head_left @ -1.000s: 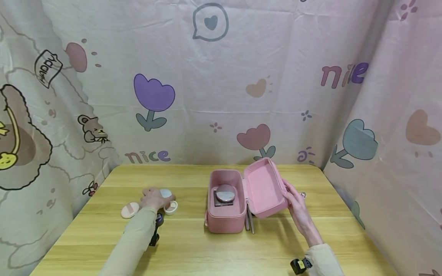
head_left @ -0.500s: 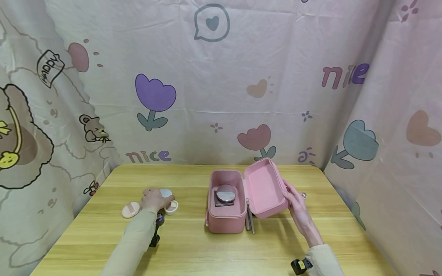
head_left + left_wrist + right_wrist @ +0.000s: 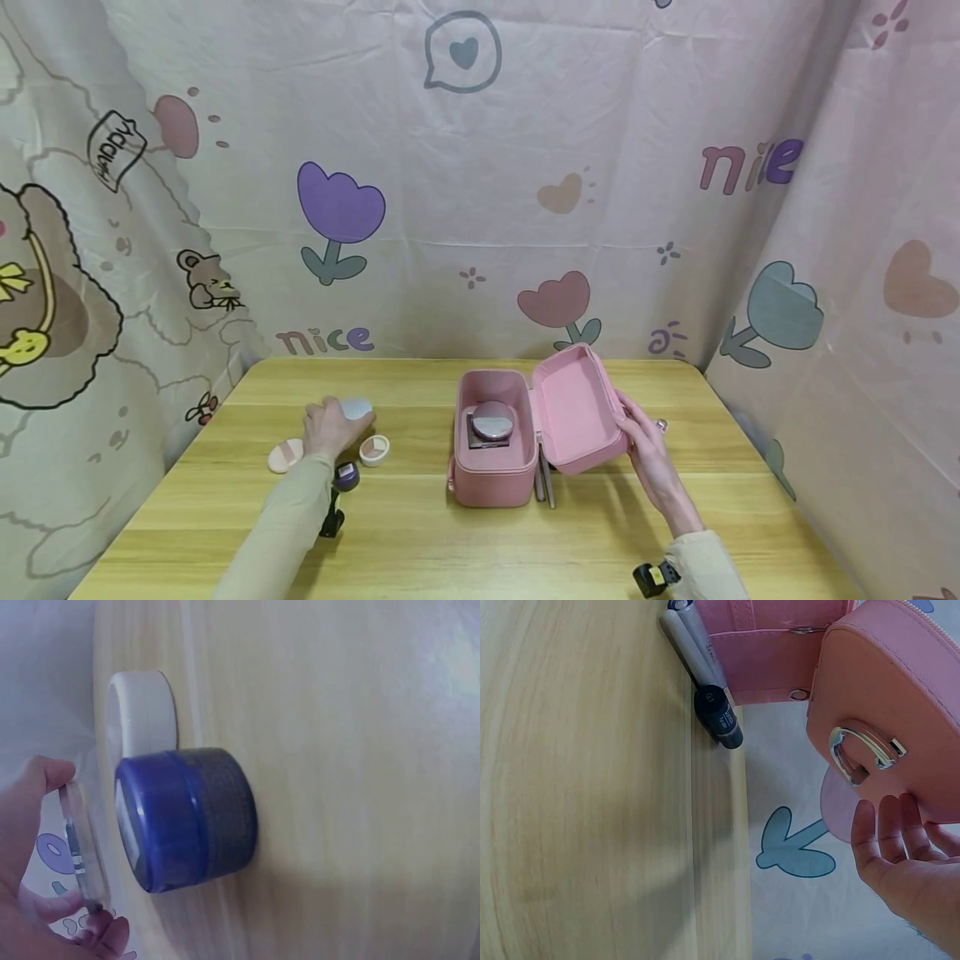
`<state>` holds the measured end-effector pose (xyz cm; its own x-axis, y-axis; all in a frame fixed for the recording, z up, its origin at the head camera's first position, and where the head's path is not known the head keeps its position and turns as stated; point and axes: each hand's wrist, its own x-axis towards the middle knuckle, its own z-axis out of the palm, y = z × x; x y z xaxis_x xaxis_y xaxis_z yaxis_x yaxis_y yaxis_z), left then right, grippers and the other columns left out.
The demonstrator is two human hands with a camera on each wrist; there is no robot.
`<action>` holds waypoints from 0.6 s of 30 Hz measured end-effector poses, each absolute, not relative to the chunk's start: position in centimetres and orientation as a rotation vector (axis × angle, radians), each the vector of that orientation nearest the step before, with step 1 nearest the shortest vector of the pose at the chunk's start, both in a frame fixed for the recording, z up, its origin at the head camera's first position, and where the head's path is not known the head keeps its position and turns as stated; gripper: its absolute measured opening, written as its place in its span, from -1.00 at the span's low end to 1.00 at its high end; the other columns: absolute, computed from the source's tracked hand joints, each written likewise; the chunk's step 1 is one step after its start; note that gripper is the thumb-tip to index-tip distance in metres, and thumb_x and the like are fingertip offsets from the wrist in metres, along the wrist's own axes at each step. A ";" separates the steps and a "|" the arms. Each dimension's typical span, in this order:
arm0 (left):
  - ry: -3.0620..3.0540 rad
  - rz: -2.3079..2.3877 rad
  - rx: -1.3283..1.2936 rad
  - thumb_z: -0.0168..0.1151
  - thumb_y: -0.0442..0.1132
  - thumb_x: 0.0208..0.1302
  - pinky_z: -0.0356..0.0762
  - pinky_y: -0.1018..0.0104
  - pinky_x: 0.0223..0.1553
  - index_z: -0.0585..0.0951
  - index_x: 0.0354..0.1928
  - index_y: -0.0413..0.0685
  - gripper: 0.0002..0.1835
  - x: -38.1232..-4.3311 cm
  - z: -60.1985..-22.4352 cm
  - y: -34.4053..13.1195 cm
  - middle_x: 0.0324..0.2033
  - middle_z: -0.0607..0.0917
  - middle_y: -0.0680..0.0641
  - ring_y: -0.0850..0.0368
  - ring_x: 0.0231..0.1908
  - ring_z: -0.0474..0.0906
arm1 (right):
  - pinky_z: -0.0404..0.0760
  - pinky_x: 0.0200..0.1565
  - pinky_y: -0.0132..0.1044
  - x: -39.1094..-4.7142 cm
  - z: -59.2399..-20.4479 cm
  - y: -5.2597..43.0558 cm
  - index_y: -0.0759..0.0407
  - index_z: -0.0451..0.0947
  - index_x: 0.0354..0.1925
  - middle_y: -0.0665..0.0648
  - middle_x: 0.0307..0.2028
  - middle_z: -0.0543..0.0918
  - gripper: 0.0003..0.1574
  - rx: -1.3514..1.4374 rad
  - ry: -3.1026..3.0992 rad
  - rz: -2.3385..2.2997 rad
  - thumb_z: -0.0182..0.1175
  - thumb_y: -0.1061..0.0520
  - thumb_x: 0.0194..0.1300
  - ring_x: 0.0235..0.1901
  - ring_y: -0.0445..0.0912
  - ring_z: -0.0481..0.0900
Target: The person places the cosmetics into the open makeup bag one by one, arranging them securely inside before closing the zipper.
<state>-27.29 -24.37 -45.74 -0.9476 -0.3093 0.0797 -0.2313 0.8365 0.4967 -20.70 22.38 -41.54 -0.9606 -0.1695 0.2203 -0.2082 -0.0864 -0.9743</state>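
Observation:
My left hand (image 3: 332, 427) pinches a thin, flat, pale-blue-topped disc (image 3: 356, 408). Seen edge-on in the left wrist view, the disc (image 3: 86, 844) has a clear rim and sits between thumb and fingers. Close by are a dark blue jar (image 3: 187, 821), a white-rimmed round pan (image 3: 374, 451) and a pink-banded powder puff (image 3: 286, 456). With my right hand (image 3: 648, 454) I hold the raised lid (image 3: 577, 404) of a pink cosmetic case (image 3: 495, 490); the fingers bend against the lid's outer face, below its metal-fitted handle (image 3: 866, 750).
Inside the case lie a round silver-pink compact (image 3: 492, 419) and a dark flat palette (image 3: 480, 442). Slim grey tubes (image 3: 694, 645) and a black-capped one (image 3: 718, 716) lie beside the case, under the lid. A printed curtain (image 3: 450, 167) stands behind the wooden table (image 3: 450, 550).
My left hand shifts slightly away and to the left with the disc, showing more of the blue jar and the white-rimmed pan. The right hand and lid stay put.

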 end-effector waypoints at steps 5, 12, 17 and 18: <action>-2.781 -0.770 0.378 0.23 0.24 -0.12 0.42 -0.06 -0.28 0.26 0.13 -0.35 -0.08 -27.3 -45.5 -24.5 -0.12 0.31 -0.46 -0.31 -0.12 0.28 | 0.38 0.04 -0.58 -20.6 -41.5 22.4 0.25 -0.11 0.35 0.35 0.32 0.00 -0.33 0.441 -2.105 2.257 -0.19 0.09 0.38 0.11 -0.32 0.34; -2.695 -0.790 0.319 0.30 0.16 -0.16 0.38 -0.12 -0.15 0.26 0.16 -0.32 -0.08 -27.5 -44.9 -24.1 -0.04 0.35 -0.46 -0.33 -0.04 0.24 | 0.37 0.04 -0.59 -20.7 -41.5 22.4 0.26 -0.12 0.35 0.35 0.33 -0.01 -0.33 0.446 -2.109 2.257 -0.20 0.09 0.39 0.11 -0.33 0.33; -2.665 -0.852 0.275 0.35 0.11 -0.20 0.34 -0.11 -0.08 0.30 0.15 -0.31 -0.10 -27.6 -44.2 -23.4 -0.04 0.37 -0.42 -0.29 -0.01 0.23 | 0.37 0.05 -0.59 -20.8 -41.6 22.5 0.25 -0.12 0.35 0.35 0.33 -0.02 -0.33 0.444 -2.110 2.256 -0.20 0.09 0.39 0.11 -0.34 0.33; -2.661 -0.866 0.263 0.36 0.11 -0.21 0.33 -0.12 -0.07 0.30 0.15 -0.30 -0.10 -27.6 -44.0 -23.2 -0.03 0.37 -0.41 -0.29 0.00 0.23 | 0.37 0.05 -0.59 -20.8 -41.7 22.5 0.25 -0.12 0.35 0.35 0.33 -0.02 -0.33 0.443 -2.112 2.255 -0.20 0.09 0.38 0.11 -0.35 0.33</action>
